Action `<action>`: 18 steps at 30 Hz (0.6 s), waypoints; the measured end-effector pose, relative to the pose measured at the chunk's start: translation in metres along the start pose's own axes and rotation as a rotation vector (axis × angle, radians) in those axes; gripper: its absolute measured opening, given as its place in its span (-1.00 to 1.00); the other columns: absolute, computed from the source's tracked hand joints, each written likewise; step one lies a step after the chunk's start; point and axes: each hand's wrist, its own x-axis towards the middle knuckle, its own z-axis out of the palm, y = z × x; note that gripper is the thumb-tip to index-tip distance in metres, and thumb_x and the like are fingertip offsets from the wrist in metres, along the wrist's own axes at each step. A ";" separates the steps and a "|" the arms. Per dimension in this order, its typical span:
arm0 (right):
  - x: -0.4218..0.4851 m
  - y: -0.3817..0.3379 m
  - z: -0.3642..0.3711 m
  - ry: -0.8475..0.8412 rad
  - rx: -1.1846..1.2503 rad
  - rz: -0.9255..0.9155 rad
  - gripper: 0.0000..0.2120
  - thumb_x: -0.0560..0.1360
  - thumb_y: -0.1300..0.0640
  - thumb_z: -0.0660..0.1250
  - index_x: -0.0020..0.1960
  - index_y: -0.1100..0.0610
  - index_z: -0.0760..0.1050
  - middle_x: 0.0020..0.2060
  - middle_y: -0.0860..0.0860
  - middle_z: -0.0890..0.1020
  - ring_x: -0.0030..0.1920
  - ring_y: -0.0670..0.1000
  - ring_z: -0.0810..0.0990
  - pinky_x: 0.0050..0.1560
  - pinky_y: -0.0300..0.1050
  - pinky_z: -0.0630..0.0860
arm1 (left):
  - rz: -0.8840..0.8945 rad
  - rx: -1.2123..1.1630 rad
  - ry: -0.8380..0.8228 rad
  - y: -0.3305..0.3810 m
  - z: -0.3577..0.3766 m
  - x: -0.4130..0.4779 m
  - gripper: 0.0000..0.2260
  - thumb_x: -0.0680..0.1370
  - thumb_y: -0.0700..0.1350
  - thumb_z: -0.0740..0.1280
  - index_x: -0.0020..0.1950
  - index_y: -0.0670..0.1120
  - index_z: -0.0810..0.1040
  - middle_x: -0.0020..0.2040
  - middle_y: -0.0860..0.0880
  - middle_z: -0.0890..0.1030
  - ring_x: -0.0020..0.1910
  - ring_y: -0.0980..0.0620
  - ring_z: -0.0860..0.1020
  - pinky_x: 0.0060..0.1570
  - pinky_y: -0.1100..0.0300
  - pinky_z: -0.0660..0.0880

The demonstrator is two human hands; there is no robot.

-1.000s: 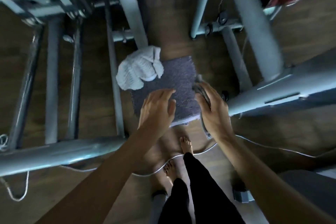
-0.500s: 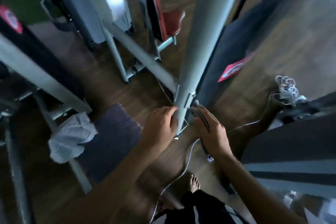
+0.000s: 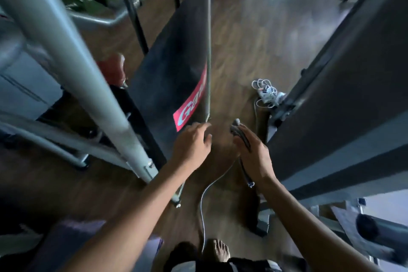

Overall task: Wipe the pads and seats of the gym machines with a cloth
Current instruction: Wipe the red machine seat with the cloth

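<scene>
My right hand (image 3: pixel 256 154) grips a dark grey twisted cloth (image 3: pixel 239 133); its tail hangs down past my wrist. My left hand (image 3: pixel 192 144) hovers beside it with loosely curled fingers and holds nothing. Just beyond my left fingertips lies a long black pad (image 3: pixel 174 59) with a red label (image 3: pixel 191 104). A second broad dark pad (image 3: pixel 344 95) rises on the right, close to my right hand. No white cloth is in view.
A thick grey post (image 3: pixel 77 62) slants across the left, and a thin pole (image 3: pixel 208 40) stands ahead of my left hand. A white cable bundle (image 3: pixel 267 93) and a loose cable (image 3: pixel 203 205) lie on the wood floor. A purple mat (image 3: pixel 66 240) shows at bottom left.
The view has swung away from the mat and the white cloth, which is out of sight. My left hand has come off the grey post. My right hand keeps the dark cloth.
</scene>
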 end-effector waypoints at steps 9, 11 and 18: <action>0.072 0.013 -0.035 0.216 0.035 0.094 -0.70 0.60 0.11 0.31 0.32 -0.02 0.54 0.31 -0.17 0.54 0.30 -0.26 0.46 0.29 -0.42 0.35 | 0.135 -0.088 -0.106 0.038 0.029 0.105 -0.73 0.60 -0.10 0.35 0.28 -0.13 0.60 0.18 -0.10 0.66 0.16 -0.07 0.63 0.16 0.01 0.57; 0.086 0.012 -0.040 0.281 0.025 0.098 -0.71 0.60 0.11 0.30 0.31 -0.01 0.55 0.30 -0.18 0.54 0.29 -0.26 0.45 0.21 -0.54 0.30 | 0.152 -0.107 -0.146 0.048 0.032 0.128 -0.73 0.61 -0.10 0.34 0.29 -0.11 0.59 0.21 -0.08 0.65 0.17 -0.05 0.62 0.19 0.07 0.56; 0.140 0.018 -0.048 0.378 0.071 0.201 -0.70 0.62 0.06 0.26 0.33 -0.07 0.51 0.23 -0.23 0.56 0.20 -0.30 0.47 0.16 -0.48 0.35 | 0.169 -0.076 -0.266 0.061 0.051 0.205 -0.74 0.64 -0.09 0.26 0.30 -0.06 0.58 0.26 -0.04 0.62 0.23 -0.05 0.58 0.18 0.15 0.44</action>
